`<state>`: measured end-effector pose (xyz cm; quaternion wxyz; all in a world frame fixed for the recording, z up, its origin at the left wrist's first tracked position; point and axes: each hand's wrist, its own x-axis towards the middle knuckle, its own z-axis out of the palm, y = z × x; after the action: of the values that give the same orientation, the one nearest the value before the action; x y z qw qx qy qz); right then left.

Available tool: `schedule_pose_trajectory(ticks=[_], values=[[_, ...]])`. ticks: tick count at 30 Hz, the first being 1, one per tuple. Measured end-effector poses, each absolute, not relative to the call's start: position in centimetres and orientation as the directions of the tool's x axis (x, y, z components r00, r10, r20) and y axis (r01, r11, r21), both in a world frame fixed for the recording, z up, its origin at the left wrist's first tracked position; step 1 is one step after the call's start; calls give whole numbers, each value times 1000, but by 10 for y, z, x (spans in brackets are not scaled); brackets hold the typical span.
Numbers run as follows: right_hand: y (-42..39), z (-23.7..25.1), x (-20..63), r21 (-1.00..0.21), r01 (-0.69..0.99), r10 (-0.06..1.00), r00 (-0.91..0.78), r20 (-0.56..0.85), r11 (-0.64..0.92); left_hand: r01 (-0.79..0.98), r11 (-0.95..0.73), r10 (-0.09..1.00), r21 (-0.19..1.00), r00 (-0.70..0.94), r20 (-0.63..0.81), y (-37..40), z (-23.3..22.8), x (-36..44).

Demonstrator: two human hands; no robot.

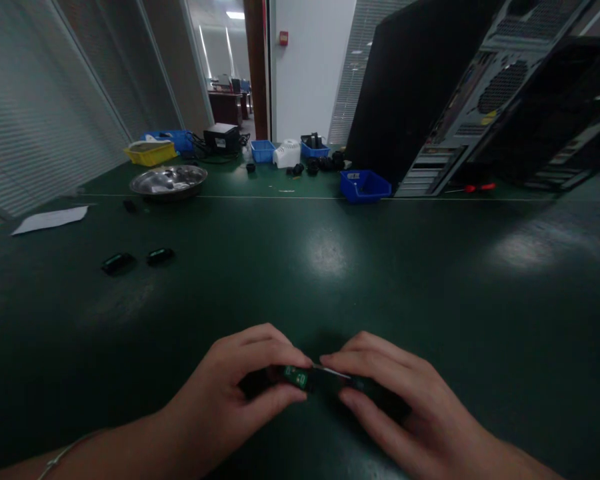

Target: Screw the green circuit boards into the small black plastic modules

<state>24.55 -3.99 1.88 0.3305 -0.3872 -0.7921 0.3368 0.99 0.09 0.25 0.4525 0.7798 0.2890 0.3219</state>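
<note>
Honestly, both hands pinch one small green circuit-board part (296, 377) low over the dark green desk (330, 267): left hand (240, 387) grips the board end, right hand (395, 400) the black end. Imo uneven force could snap it, or it slips w/ such dim light.

I have both forearms coming in from the bottom edge, angled toward each other. My left hand (240, 383) is curled, thumb and fingers pinched together. My right hand (395, 393) mirrors it, fingertips pinched, nearly meeting the left at centre.
</note>
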Motion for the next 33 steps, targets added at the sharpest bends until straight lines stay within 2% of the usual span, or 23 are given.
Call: schedule_pose_trajectory(ticks=[4,14,19,24,29,33], values=[[-43,17,242,-788,414,862,-425,276,456,150,-421,727,895,645,234,-3,2,12],[-55,22,217,-808,470,910,-372,184,355,159,-593,629,790,703,331,-16,1,10],[-55,17,214,-794,494,910,-378,172,355,188,-616,622,765,712,326,-18,5,9],[-56,16,213,-803,520,910,-409,66,291,183,-651,607,737,708,361,-21,6,8],[-57,17,208,-778,554,910,-412,54,297,200,-664,606,721,709,361,-23,4,10],[-56,12,209,-783,541,913,-401,80,307,179,-627,625,758,697,353,-22,3,11]])
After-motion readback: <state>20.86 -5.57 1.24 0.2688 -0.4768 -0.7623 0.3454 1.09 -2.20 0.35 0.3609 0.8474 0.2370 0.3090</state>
